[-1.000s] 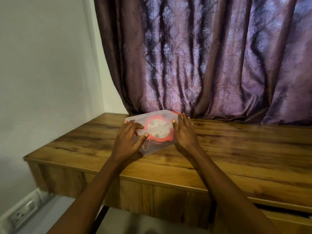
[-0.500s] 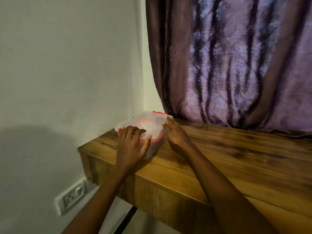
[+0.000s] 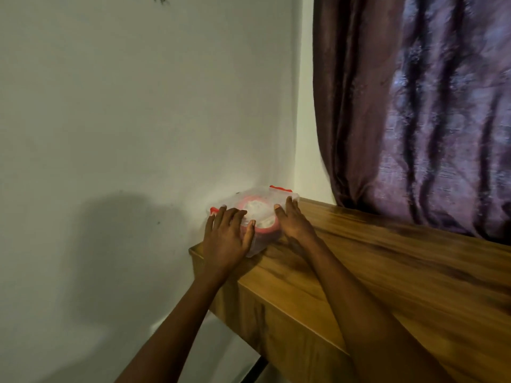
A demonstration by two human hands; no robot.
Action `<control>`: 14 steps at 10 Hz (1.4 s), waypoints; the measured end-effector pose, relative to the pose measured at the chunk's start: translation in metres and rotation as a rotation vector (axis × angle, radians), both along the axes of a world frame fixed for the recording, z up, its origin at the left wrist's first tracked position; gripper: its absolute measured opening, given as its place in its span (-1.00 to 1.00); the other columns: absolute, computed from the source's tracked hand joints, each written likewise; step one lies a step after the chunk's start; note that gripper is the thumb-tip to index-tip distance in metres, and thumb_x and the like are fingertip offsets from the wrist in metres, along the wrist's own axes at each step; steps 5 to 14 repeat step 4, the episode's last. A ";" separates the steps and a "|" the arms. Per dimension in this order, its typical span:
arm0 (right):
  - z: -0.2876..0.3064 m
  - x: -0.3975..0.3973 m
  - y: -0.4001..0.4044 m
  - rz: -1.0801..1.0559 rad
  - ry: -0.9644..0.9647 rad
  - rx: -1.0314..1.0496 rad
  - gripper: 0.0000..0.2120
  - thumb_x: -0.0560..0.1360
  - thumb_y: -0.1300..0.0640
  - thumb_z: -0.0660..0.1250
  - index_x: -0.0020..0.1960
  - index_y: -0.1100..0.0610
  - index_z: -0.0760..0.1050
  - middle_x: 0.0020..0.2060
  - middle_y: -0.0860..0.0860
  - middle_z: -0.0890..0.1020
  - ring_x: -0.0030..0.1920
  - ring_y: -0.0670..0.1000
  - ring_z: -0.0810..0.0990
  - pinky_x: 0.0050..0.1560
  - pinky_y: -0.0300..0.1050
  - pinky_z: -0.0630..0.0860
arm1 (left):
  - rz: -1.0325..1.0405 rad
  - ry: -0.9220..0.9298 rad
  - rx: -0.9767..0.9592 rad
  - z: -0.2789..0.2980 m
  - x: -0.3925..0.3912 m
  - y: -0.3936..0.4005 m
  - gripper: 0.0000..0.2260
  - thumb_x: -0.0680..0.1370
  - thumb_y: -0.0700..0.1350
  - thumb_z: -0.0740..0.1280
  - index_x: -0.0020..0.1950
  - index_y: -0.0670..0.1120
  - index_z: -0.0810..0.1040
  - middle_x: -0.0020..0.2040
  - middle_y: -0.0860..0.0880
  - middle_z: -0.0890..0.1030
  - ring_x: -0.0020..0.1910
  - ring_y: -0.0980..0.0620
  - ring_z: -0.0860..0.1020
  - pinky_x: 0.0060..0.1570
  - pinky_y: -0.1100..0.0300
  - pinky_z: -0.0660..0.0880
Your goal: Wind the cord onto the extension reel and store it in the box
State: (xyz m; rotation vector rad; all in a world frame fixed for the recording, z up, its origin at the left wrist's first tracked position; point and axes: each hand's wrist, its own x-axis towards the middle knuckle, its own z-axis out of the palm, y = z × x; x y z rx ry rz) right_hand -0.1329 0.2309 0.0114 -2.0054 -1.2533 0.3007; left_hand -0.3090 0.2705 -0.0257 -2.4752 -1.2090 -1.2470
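Observation:
A clear plastic box with red clips lies at the far left end of the wooden table, against the white wall. Its lid is on, and the orange and white extension reel shows through it. My left hand lies flat on the near left corner of the box, fingers spread over the lid. My right hand presses against the box's right side, fingers straight. The cord itself is not visible apart from the reel.
A white wall bounds the table on the left. A purple patterned curtain hangs behind the table at the right. The table's left edge lies just under my left hand.
Both hands have slid the box leftward along the table to its left end by the wall. The view has swung left with it.

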 end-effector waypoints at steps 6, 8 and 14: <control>0.009 0.024 -0.025 0.046 0.096 0.036 -0.33 0.65 -0.25 0.01 0.61 -0.16 -0.26 0.60 0.10 0.14 0.52 0.27 0.26 0.45 0.20 0.25 | 0.004 -0.075 0.030 0.006 -0.001 0.005 -0.52 0.54 0.22 0.14 0.32 -0.01 0.52 0.35 -0.05 0.55 0.41 -0.08 0.41 0.45 -0.19 0.18; 0.009 0.024 -0.025 0.046 0.096 0.036 -0.33 0.65 -0.25 0.01 0.61 -0.16 -0.26 0.60 0.10 0.14 0.52 0.27 0.26 0.45 0.20 0.25 | 0.004 -0.075 0.030 0.006 -0.001 0.005 -0.52 0.54 0.22 0.14 0.32 -0.01 0.52 0.35 -0.05 0.55 0.41 -0.08 0.41 0.45 -0.19 0.18; 0.009 0.024 -0.025 0.046 0.096 0.036 -0.33 0.65 -0.25 0.01 0.61 -0.16 -0.26 0.60 0.10 0.14 0.52 0.27 0.26 0.45 0.20 0.25 | 0.004 -0.075 0.030 0.006 -0.001 0.005 -0.52 0.54 0.22 0.14 0.32 -0.01 0.52 0.35 -0.05 0.55 0.41 -0.08 0.41 0.45 -0.19 0.18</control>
